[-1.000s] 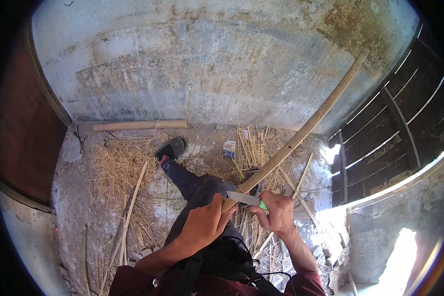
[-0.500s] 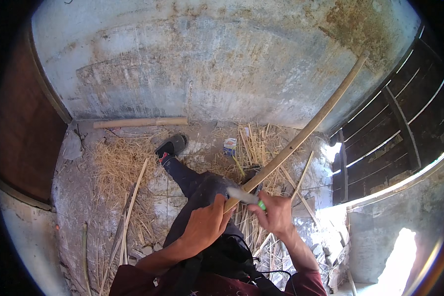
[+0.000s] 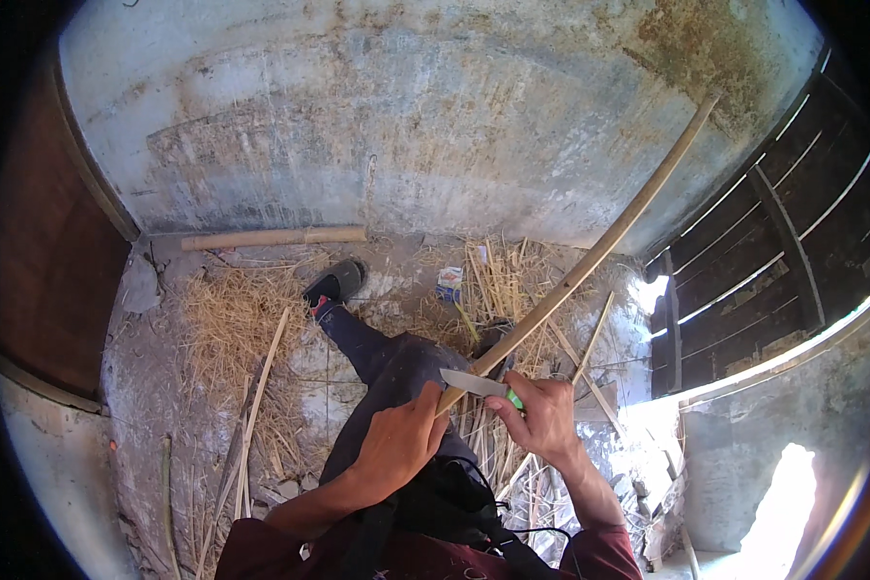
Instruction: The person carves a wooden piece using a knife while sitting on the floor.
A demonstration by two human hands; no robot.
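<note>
A long light-brown bamboo pole [image 3: 590, 263] slants from my lap up to the right, its far end in front of the stained wall. My left hand [image 3: 399, 435] is closed round the near end of the pole. In my right hand [image 3: 541, 418] I grip a knife [image 3: 472, 383] by its green handle. The blade lies across the pole just beyond my left fingers, its tip pointing left. Whether its edge is cutting into the bamboo I cannot tell.
Straw-like shavings [image 3: 237, 333] lie in a heap on the left, with more strips [image 3: 498, 280] at the centre right. A thick bamboo length [image 3: 275, 238] rests along the wall's foot. Thin slats [image 3: 261, 416] lie on the left floor. Dark boards [image 3: 764, 261] stand on the right.
The knife blade, blurred before, now shows sharply across the pole and has shifted very slightly. My left hand keeps its hold on the pole.
</note>
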